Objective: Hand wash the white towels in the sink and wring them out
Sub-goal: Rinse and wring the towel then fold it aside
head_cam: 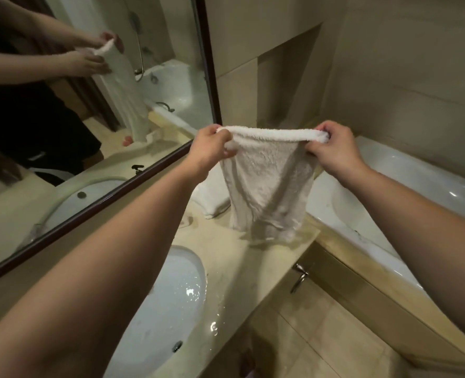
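The left hand (212,148) pinches one top corner of a white towel (269,184), and the right hand (332,148) pinches the other corner, fingers curled tight on the cloth. The towel hangs in the air between them, spread out flat, above the far end of the wet counter (226,282). Its top edge runs left to right; its long side points straight down, with the bottom edge just above the counter. It looks washed and wrung already, I think, since it hangs limp and creased. The sink (171,296), near and left, holds water. Another folded towel (212,203) lies behind. That one may still need washing.
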`<action>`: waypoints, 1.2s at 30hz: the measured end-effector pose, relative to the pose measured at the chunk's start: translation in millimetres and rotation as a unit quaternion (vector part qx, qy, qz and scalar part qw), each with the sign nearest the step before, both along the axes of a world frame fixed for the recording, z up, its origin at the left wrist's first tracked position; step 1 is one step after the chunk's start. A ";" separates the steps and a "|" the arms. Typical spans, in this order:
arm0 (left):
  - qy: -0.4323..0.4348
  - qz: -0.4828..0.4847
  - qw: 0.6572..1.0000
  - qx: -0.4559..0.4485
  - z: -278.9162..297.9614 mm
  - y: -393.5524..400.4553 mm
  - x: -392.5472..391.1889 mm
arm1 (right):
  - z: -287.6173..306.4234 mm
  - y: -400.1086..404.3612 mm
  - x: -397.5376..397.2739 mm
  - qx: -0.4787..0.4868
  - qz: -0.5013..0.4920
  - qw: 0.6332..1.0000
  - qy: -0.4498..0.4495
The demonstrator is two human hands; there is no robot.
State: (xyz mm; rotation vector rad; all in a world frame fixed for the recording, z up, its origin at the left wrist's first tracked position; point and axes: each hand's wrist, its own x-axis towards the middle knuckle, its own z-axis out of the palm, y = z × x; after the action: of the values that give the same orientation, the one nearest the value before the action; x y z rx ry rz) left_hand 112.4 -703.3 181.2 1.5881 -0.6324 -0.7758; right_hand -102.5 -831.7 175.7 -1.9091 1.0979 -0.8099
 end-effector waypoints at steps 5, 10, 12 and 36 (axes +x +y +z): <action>-0.058 0.016 0.997 -0.054 -8.3 7.5 17.8 | -9.1 1.6 24.7 0.009 0.006 0.998 -0.065; -0.183 -0.007 0.980 0.075 -68.4 36.6 10.1 | -66.0 19.1 14.8 0.055 0.028 0.998 -0.027; -0.170 -0.023 0.977 0.124 -100.1 55.3 -1.8 | -101.2 29.9 1.5 0.081 0.045 0.995 0.032; 0.062 0.134 0.952 0.266 -275.3 94.0 -52.3 | -242.3 43.2 -21.6 0.222 0.101 0.936 0.252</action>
State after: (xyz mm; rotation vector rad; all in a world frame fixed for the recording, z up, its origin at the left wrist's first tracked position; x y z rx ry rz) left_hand 60.1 -609.4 -94.0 2.0416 -0.1033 -0.8758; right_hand -124.1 -788.5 -66.7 -1.8291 1.2271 0.0639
